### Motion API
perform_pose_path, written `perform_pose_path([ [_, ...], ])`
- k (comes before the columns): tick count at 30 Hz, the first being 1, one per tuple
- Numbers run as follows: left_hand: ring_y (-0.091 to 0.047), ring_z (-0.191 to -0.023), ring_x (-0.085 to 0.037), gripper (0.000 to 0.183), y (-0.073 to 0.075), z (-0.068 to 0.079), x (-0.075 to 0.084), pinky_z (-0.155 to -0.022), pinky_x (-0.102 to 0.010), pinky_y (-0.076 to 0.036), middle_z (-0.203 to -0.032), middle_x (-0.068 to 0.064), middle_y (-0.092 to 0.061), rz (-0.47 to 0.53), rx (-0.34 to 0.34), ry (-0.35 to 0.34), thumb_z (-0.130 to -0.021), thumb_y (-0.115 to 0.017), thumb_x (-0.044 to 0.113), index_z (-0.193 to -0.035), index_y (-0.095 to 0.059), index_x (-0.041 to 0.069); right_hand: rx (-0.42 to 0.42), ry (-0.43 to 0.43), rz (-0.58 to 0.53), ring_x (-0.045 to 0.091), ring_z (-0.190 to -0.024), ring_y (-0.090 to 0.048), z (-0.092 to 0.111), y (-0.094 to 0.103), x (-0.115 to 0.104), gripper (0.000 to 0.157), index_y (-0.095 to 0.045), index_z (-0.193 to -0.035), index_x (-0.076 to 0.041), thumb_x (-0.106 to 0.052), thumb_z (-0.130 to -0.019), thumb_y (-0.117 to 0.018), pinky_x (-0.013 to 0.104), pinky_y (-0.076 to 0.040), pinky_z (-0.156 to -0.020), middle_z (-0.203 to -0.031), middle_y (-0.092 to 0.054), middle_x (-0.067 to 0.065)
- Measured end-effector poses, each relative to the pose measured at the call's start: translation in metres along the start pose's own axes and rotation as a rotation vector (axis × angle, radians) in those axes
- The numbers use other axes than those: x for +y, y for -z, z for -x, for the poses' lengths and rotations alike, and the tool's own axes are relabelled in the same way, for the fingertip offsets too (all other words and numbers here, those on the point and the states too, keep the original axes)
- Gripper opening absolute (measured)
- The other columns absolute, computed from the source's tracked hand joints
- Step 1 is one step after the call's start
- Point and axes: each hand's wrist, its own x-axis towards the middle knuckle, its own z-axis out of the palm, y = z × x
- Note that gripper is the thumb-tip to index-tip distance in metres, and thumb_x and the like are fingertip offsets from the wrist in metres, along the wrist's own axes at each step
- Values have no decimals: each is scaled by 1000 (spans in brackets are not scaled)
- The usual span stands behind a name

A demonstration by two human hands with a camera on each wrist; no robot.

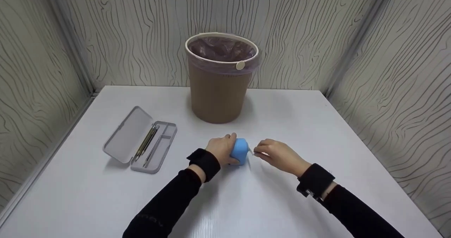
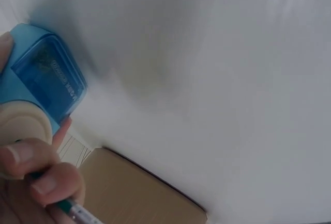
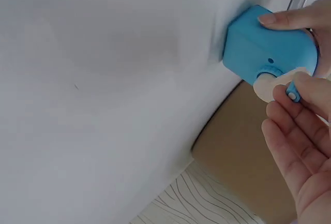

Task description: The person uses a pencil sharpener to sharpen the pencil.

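Note:
A blue crank pencil sharpener stands on the white table, gripped from the left by my left hand. In the left wrist view, its clear blue shavings drawer and a cream round holder show. Fingers of the left hand curl round a green pencil with a silver end, right at that holder. On the opposite side, my right hand pinches the small blue knob of the cream crank arm between thumb and index finger. Its other fingers are loosely bent.
An open grey pencil case lies to the left, with several pencils in it. Behind the sharpener stands a brown trash bin with a purple liner. Wood-patterned walls enclose the table's back and sides.

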Motion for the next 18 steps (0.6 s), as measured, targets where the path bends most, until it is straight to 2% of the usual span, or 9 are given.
perform_pose_path([
  [7,-75,-103,-24,76,0,-1,-4,-89,-37,-62,-121,-12,-70,-6,-38,-8,-81,-85,48,-135,-48,9,-6,15,56,19,-84,-72,-11,7,5,9,-78,-99,-5,-8,-92,-74,30,-61,-74,-92,-75,6],
  [14,-75,-101,-24,76,-1,-4,-4,-88,-36,-63,-120,-11,-70,-35,-19,-31,-81,-85,50,-133,-48,10,24,3,85,22,-87,-72,-22,13,12,10,-77,-100,-3,-7,-92,-73,33,-62,-76,-93,-75,8],
  [18,-75,-104,-24,76,0,-6,-4,-90,-36,-62,-122,-11,-70,-17,-39,-27,-81,-84,49,-135,-48,9,26,1,83,23,-88,-73,-29,15,17,11,-78,-101,-3,-7,-93,-72,34,-62,-78,-94,-75,9],
])
